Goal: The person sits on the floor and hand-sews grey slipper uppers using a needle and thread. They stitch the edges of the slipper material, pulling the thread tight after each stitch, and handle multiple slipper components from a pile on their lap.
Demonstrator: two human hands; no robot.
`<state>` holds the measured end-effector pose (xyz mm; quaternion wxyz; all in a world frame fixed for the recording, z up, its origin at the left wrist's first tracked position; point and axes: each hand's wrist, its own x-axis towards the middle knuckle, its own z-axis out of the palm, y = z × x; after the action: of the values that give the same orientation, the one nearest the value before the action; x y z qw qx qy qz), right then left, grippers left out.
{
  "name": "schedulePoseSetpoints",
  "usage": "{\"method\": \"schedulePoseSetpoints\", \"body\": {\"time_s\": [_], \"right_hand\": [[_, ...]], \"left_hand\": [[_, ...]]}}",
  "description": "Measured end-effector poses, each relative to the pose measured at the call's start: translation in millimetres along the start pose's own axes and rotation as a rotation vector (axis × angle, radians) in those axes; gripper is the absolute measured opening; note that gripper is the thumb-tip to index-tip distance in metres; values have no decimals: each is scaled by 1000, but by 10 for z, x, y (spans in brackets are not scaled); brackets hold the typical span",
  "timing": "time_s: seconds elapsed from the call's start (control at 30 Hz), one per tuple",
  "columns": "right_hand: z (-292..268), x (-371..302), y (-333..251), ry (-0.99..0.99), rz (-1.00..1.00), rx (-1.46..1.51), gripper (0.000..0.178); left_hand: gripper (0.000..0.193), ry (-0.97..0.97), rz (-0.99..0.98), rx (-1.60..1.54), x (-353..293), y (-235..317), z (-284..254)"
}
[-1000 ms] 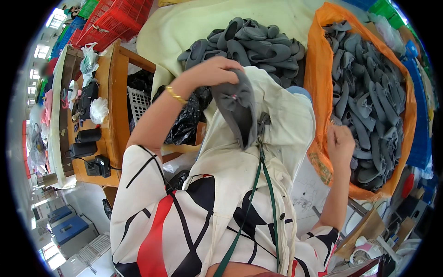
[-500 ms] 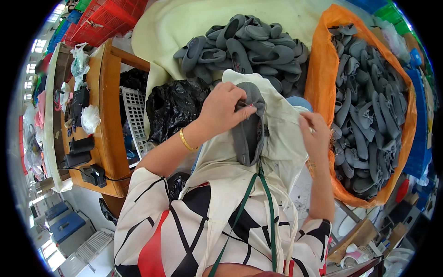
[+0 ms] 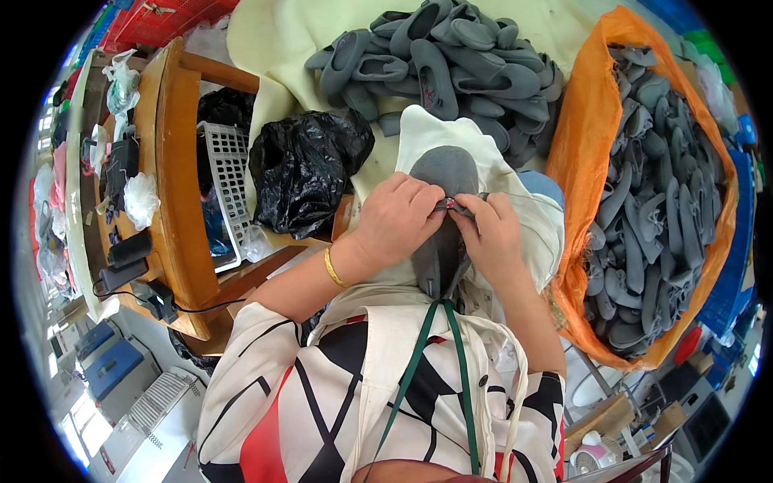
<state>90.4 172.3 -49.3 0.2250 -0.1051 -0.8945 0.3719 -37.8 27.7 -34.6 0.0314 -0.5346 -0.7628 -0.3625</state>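
Beyond the person's knees, a pale yellow sheet (image 3: 274,56) spreads wide, bare to the left of the shoe pile, which leaves an open patch on that side. To the right, an orange sack (image 3: 586,149) full of grey shoes sets the limit; its near edge runs close beside the right forearm, so room outward is narrow there. A wooden table (image 3: 165,161) bounds the left, its edge well apart from the left hand. The heap of grey shoes (image 3: 491,76) stands ahead, past the lap. A black plastic bag (image 3: 306,169) sits between table and left forearm, with a white slotted basket (image 3: 228,165) beside it.

Over the lap, a cream apron (image 3: 535,233) carries a single grey shoe (image 3: 443,167), rounded toe pointing away from the body. The left hand (image 3: 398,216) and right hand (image 3: 493,233) meet above its middle, thumbs and fingers closed from either side on its small bow (image 3: 451,204), the toe extending beyond their fingertips.
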Motion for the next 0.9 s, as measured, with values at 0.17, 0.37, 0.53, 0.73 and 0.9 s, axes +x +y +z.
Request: {"method": "schedulePoseSetpoints", "body": {"time_s": [0.17,0.37,0.53,0.73,0.9], "right_hand": [[-22,45,-25,-102,172,93,23],[-95,94,-102,-240,344,194,19],[-193,14,-145,-306,305,76,20],[-381,-75,105,-69,50,-515,24],[-192,108,156,510,565,624,32]], "left_hand": [[25,-63,-68,-51,-5,-29,3],[22,-234,-145,-133,101,-147,-74],[26,-505,-436,-410,271,-241,-198],[24,-446,-940,-807,304,-225,-85],[23,-294,-663,-473,222,-155,58]]}}
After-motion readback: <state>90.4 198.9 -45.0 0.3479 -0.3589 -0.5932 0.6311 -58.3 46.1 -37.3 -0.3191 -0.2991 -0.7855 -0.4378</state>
